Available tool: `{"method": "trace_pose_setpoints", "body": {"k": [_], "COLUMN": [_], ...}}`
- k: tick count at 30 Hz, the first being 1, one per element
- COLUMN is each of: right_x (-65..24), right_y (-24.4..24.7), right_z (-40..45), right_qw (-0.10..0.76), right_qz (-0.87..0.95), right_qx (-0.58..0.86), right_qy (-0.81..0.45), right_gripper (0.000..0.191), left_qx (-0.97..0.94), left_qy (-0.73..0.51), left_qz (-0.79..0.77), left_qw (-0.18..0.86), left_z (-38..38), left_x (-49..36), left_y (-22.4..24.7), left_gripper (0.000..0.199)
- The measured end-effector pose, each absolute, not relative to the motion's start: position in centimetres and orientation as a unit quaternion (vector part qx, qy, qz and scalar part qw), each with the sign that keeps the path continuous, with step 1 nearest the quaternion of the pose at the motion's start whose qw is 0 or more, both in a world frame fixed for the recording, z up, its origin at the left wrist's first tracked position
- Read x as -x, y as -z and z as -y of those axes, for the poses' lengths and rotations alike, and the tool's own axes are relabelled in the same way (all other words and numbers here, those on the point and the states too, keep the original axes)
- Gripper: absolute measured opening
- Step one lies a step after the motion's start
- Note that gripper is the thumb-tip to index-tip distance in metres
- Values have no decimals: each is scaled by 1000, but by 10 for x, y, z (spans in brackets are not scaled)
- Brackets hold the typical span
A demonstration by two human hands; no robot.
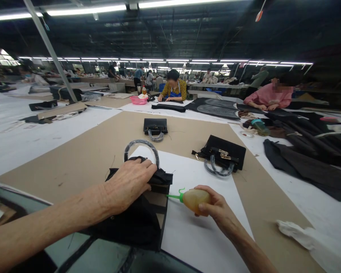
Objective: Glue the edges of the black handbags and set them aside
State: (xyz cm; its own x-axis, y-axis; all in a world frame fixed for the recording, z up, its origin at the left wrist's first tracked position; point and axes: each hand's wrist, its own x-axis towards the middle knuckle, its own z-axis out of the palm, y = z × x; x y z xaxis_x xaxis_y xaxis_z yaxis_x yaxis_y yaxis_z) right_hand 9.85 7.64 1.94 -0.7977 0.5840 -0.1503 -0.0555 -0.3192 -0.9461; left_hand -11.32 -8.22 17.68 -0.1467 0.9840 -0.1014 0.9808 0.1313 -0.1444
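Note:
A black handbag [136, 223] lies at the table's near edge, its flap or lining folded open. Its round handle [141, 141] is wrapped in clear plastic and stands up behind my left hand [132, 180]. The fingers of that hand are bent over the bag's bunched black material, holding it; the fingertips are partly hidden. My right hand [213, 206] is closed round a squeeze bottle [195, 201] of amber liquid. The bottle lies sideways, and its thin green nozzle points left, with the tip at the bag's right edge.
Two more black handbags, one farther back [155, 126] and one at right [224, 151], lie beyond my hands. White paper [193, 235] covers part of the brown board [96, 148]. Dark fabric [307, 167] and a crumpled white cloth [307, 237] are at right. Co-workers sit across the tables.

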Motion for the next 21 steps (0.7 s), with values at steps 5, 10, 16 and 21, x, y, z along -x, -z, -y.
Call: {"method": "trace_pose_setpoints", "body": {"k": [5,10,16,21], "right_x": [-96,-102,-101,-95], "right_y": [-23,-35,-40,-30], "right_z": [-80,-79,-79,-82], "right_qw": [181,140,145,159], "right_qz": [563,583,595,586], "right_qx": [243,225,220,216], "right_qy": [-769,-768,-759,-764], "right_gripper": [39,40,40,37], "left_qx": [645,630,635,636], "left_qy": [-55,-46,-46,-30], "left_qz": [762,773,770,770], "left_qw": [-13,-50,-40,-34], "left_z": [95,103,103,104], "left_x": [112,109,111,111], "left_y": [-164,-164,-163,-160], "left_gripper": [18,25,34,33]}}
